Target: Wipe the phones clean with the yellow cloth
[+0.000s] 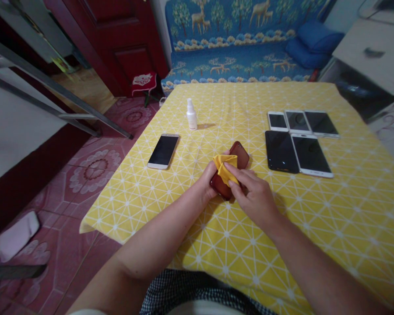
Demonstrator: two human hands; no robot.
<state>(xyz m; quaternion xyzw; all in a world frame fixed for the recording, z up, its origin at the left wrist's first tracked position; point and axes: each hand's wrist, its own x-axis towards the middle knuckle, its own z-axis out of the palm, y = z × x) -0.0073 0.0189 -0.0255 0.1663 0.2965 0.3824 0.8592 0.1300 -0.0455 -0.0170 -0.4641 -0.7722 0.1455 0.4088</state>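
Observation:
A phone with a reddish-brown back or case [239, 154] is held at an angle above the table's near middle. My left hand [209, 180] grips it from its left side, fingers partly hidden behind it. My right hand [251, 189] pinches a yellow cloth [228, 168] and presses it on the phone's surface. To the left lies a phone with a dark screen and light frame [163, 151]. Behind it a white spray bottle [191, 116] stands upright.
On the right of the yellow-clothed table [197, 236] lie several phones in two rows, among them a black one [281, 151] and a white-framed one [311, 155]. Beyond the table is a blue patterned sofa [233, 61]; a red stool [144, 82] stands at the back left.

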